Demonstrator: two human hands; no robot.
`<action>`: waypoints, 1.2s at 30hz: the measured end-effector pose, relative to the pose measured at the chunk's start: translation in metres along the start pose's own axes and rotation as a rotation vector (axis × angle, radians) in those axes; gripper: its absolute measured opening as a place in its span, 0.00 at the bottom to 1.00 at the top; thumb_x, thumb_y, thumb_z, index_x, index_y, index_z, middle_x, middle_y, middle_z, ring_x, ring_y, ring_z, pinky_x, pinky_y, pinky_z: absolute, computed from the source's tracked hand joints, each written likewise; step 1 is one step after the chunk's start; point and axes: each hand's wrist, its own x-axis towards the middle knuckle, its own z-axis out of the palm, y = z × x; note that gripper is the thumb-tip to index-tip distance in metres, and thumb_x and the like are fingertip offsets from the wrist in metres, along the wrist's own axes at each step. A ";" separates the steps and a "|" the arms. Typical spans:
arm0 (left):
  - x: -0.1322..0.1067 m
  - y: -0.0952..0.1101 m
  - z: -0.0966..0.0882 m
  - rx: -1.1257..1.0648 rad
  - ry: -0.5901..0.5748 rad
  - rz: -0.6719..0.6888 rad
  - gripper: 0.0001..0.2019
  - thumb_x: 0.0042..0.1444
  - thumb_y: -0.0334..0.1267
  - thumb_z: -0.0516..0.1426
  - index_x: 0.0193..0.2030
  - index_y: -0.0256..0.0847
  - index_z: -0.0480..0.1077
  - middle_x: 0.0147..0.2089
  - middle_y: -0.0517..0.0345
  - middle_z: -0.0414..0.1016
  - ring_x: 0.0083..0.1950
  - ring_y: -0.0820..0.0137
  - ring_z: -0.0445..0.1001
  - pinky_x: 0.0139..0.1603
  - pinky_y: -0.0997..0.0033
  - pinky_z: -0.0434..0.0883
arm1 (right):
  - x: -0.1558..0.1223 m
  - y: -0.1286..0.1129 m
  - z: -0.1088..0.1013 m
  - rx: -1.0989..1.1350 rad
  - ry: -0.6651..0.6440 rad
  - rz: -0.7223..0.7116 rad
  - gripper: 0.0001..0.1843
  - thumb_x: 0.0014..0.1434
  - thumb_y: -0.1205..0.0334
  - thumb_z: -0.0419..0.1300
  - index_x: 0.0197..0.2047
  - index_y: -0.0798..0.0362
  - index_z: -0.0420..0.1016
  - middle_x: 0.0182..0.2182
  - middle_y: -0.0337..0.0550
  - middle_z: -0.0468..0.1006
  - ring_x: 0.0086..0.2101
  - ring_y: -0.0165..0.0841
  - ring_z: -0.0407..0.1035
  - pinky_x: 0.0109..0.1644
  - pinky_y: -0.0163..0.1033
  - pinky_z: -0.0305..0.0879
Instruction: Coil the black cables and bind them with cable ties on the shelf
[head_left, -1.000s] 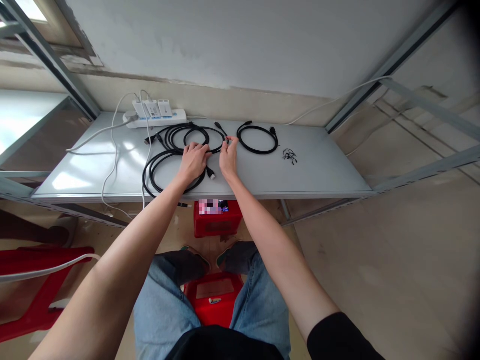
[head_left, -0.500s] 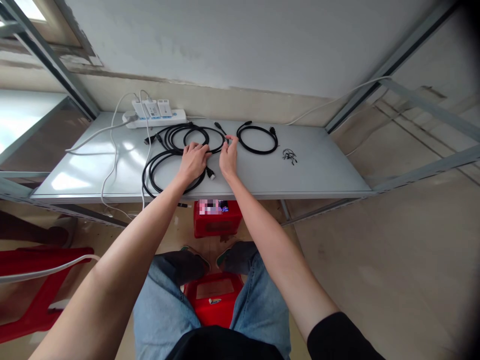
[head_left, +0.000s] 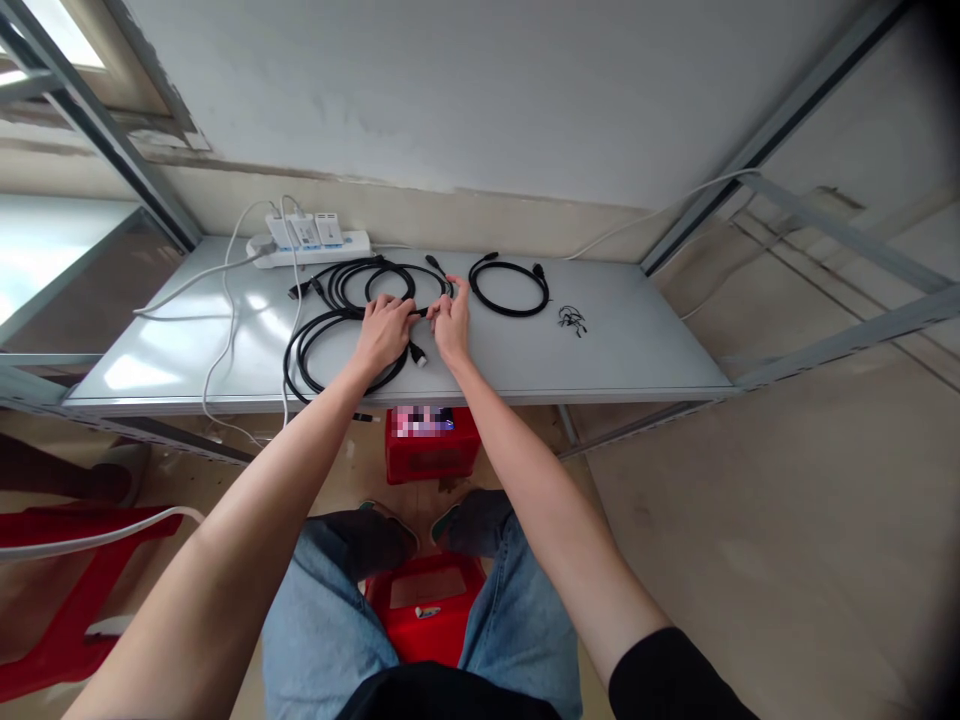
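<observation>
Left hand (head_left: 385, 328) grasps a black cable (head_left: 421, 312) on the grey shelf (head_left: 637, 345); right hand (head_left: 451, 326) adjoins it, its grip indiscernible. Rightward lie a separate coil (head_left: 512, 313) and a small black tangle (head_left: 573, 320); rear left, a white power strip (head_left: 358, 244).

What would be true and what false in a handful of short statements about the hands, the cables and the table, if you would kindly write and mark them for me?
1. The power strip sits along the back of the table. True.
2. The left hand is on a white cord. False: the left hand is at the black cables.
3. The small tangle of thin wires lies to the right of the separate coil. True.
4. The separate coil is white. False: it is black.
5. The right hand is at the table's far right end. False: it is close beside the left hand.
</observation>
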 end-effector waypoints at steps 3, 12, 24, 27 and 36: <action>-0.001 0.001 -0.001 -0.005 0.000 -0.002 0.16 0.75 0.41 0.47 0.52 0.46 0.76 0.57 0.41 0.82 0.68 0.46 0.68 0.69 0.45 0.63 | -0.004 -0.005 0.002 -0.011 0.025 0.027 0.17 0.78 0.48 0.53 0.63 0.45 0.68 0.33 0.35 0.79 0.33 0.34 0.73 0.55 0.43 0.75; -0.001 0.000 -0.003 0.018 0.002 0.017 0.15 0.74 0.42 0.47 0.50 0.48 0.75 0.55 0.42 0.82 0.66 0.47 0.69 0.66 0.45 0.66 | 0.014 -0.013 -0.102 -0.318 0.151 -0.179 0.22 0.72 0.59 0.51 0.66 0.50 0.70 0.35 0.42 0.83 0.36 0.38 0.76 0.57 0.47 0.75; 0.000 0.003 -0.003 0.077 -0.016 0.010 0.15 0.75 0.43 0.45 0.49 0.47 0.73 0.57 0.39 0.82 0.67 0.45 0.68 0.67 0.43 0.65 | 0.034 0.012 -0.281 -0.815 0.399 -0.010 0.32 0.70 0.68 0.43 0.73 0.58 0.69 0.56 0.65 0.84 0.55 0.48 0.80 0.67 0.57 0.70; 0.000 0.003 -0.004 0.087 -0.019 0.011 0.16 0.75 0.42 0.45 0.51 0.47 0.74 0.58 0.40 0.82 0.67 0.46 0.68 0.68 0.44 0.65 | 0.043 0.024 -0.277 -0.813 0.295 -0.041 0.32 0.72 0.62 0.45 0.74 0.59 0.70 0.59 0.67 0.82 0.57 0.50 0.78 0.70 0.62 0.66; 0.002 -0.007 0.005 0.077 0.032 0.034 0.15 0.75 0.43 0.47 0.50 0.45 0.74 0.54 0.41 0.79 0.62 0.45 0.70 0.63 0.45 0.67 | 0.046 0.028 -0.292 -0.615 0.558 0.038 0.39 0.77 0.43 0.38 0.82 0.55 0.54 0.71 0.65 0.71 0.71 0.50 0.66 0.77 0.64 0.57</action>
